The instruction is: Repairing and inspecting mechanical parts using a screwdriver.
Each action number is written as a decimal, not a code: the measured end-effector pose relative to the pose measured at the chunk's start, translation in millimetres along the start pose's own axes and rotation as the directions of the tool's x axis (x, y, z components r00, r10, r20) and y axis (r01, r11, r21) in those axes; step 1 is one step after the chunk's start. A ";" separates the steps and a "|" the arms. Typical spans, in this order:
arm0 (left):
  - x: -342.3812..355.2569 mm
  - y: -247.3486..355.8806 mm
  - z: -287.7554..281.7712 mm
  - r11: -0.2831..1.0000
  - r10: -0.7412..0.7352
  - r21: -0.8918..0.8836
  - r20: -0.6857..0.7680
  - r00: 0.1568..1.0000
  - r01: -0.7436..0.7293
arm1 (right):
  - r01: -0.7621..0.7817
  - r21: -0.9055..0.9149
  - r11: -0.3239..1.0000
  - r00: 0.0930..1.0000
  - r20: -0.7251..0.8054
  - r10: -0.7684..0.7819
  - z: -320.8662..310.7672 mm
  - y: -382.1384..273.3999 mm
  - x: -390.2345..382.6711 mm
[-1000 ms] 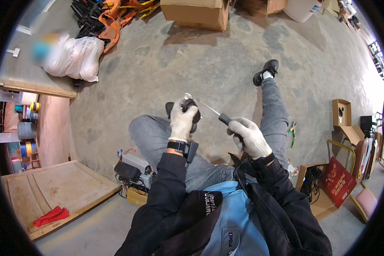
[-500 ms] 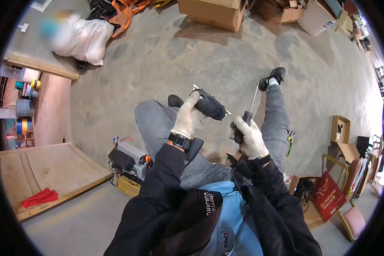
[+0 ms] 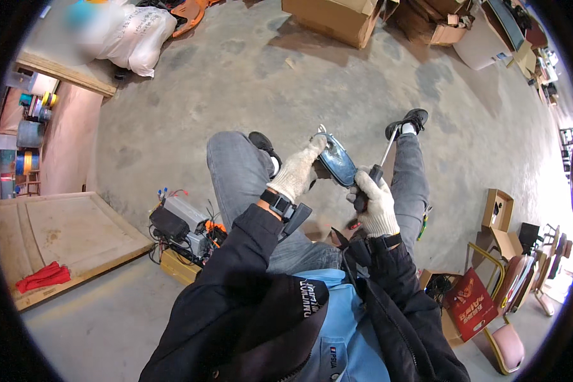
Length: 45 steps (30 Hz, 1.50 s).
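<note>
My left hand (image 3: 301, 167), in a pale knit glove, is closed around an oval part (image 3: 339, 160). The part has a black housing, a shiny bluish face turned up toward me and a metal tab at its far end. I cannot tell just what it is. In my right hand (image 3: 375, 202), gloved the same way, is a screwdriver (image 3: 389, 149) gripped by its black handle. Its long metal shaft points away from me, toward my right shoe. The near end of the oval part lies close by my right fingers; whether they touch is unclear.
Left of my bent leg stand power units with cables (image 3: 179, 219). Farther left lies a wooden panel (image 3: 76, 235) with a red cloth (image 3: 43, 277). A cardboard box (image 3: 334, 19) sits ahead; a red bag (image 3: 470, 304) and chairs (image 3: 508, 347) stand at right.
The oval part has turned over from its black back to its bluish face and moved right, nearer the screwdriver. My left hand moved right with it.
</note>
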<state>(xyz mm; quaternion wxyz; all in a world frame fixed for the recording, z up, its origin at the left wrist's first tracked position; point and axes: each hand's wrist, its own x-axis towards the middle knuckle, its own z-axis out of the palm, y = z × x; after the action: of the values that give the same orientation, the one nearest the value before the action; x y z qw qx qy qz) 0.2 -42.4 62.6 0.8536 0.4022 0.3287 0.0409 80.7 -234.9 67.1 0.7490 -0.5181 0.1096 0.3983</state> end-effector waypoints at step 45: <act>-4.1 0.1 -7.4 0.983 0.157 0.088 0.060 0.986 -0.162 | 0.061 -0.081 0.995 0.998 0.023 -0.059 13.7 -1.8 -25.6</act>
<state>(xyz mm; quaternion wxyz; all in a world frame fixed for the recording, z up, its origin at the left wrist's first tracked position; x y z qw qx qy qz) -7.4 -38.8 61.5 0.8364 0.4673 0.2741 0.0833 61.7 -235.7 89.1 0.7398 -0.5472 0.0700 0.3851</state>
